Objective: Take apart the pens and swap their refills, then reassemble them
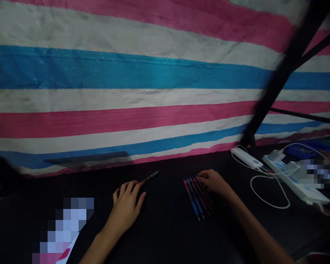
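A loose pen (151,176) with a clear barrel and dark tip lies slanted on the black table. My left hand (126,205) rests palm down just below it, fingers spread, with the pen's lower end at the index fingertip. To the right, several pens lie side by side in a slanted row; a blue pen (194,205) with a pinkish-red top is leftmost, and darker pens sit at the right side. Curled at the top of that right side, my right hand (210,181) closes its fingertips on a dark pen (205,198); the exact contact is partly hidden.
A white power strip (297,179) with plugs and a white power bank (246,158) with looping cables (269,205) occupy the right. A blurred-out sheet (71,234) lies at lower left. Behind the table (165,227) hangs a striped tarp (154,73), with a dark frame post (280,80).
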The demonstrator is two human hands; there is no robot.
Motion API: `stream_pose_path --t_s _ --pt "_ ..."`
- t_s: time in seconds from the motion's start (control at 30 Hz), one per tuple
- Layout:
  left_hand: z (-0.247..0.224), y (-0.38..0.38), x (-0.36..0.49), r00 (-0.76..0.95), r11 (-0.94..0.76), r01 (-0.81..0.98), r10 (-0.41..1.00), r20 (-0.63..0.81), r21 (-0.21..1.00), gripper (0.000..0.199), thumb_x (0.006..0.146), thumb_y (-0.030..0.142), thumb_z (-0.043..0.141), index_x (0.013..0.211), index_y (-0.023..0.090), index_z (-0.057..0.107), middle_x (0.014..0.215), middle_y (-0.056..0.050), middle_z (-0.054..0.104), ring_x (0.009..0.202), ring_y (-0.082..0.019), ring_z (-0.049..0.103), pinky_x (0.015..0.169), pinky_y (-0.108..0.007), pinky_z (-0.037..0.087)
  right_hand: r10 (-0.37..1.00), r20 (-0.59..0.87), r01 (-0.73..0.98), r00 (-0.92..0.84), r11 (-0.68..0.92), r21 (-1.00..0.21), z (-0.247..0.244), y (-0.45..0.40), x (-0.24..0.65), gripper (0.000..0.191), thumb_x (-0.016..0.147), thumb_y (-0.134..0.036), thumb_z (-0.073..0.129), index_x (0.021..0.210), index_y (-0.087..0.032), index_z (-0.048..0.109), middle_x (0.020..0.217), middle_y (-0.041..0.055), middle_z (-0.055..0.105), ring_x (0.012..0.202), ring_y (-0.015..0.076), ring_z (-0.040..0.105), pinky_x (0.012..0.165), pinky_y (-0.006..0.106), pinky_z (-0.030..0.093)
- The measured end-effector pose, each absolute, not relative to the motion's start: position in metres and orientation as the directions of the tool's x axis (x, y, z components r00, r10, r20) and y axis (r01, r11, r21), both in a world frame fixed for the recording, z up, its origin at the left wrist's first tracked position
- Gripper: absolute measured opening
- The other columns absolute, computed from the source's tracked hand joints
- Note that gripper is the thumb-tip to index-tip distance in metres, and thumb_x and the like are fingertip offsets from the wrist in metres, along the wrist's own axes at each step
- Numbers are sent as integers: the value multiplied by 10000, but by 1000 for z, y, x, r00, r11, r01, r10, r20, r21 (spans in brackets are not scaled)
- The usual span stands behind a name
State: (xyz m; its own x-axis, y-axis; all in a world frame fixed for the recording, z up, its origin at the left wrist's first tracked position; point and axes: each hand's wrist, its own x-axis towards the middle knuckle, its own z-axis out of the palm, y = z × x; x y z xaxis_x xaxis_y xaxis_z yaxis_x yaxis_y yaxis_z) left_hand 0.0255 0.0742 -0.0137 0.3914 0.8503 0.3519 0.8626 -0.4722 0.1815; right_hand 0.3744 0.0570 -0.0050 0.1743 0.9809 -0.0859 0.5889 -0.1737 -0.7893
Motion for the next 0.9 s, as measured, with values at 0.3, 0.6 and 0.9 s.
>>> stream_pose_path --t_s 0.3,0.6,0.9 --pt "-2 71 26 373 -462 851 866 332 249 152 870 243 441 887 239 593 960 -39 635 941 -256 540 818 -442 354 991 31 779 127 -80 -622 1 51 371 239 762 -317 613 911 -158 711 666 41 643 541 137 578 456 208 400" --pt "-1 72 23 304 -432 699 901 310 570 144 834 264 481 922 218 586 893 -45 610 806 -215 592 729 -345 442 989 58 802 136 -75 -592 2 48 369 218 789 -280 558 910 -180 710 660 30 643 537 145 578 502 240 399" --pt "10 69 25 115 -45 227 993 19 973 239 732 357 674 919 209 656 862 -29 676 843 -203 621 734 -283 452 930 327 733 169 104 -672 12 45 352 172 811 -280 552 793 -178 690 640 16 639 595 157 584 573 253 405"
